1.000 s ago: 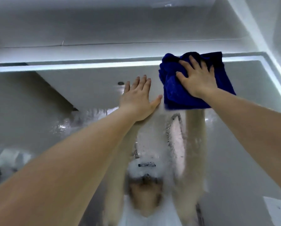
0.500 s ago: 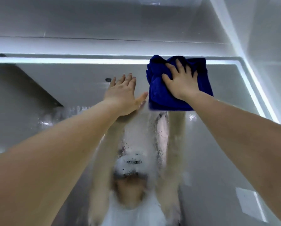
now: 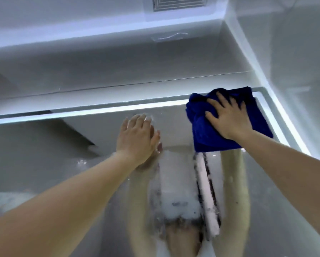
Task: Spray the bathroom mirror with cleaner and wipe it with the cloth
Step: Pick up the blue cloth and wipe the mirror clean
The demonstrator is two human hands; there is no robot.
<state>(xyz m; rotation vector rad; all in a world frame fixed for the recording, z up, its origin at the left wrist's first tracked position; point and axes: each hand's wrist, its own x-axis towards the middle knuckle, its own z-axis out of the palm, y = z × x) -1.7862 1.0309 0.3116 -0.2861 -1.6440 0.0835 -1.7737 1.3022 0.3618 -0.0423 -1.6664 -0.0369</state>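
Wiping high up, near the top right corner of the bathroom mirror [image 3: 44,164]. Pressing a blue microfibre cloth [image 3: 213,143] flat to the glass with the right hand [image 3: 229,121], fingers spread and fairly straight, pinching nothing. Probably done to spread pressure over a broad patch and stop the bunched folds from slipping. Cloth sitting at the lit strip [image 3: 81,113] along the mirror's upper edge, covering a short stretch of it at the far right.

Left hand [image 3: 137,140] laid open, palm on the glass to the left of the cloth, apart from it, holding nothing. Likely a brace for the upward reach.

Below and between both hands, white cleaner foam [image 3: 176,182] smeared and running down the middle of the glass, not yet wiped. Judging by that: spraying done, wiping begun at the top, most of the surface left. No spray bottle in view. Worth watching for: fresh palm marks from leaning bare-handed on wet glass.
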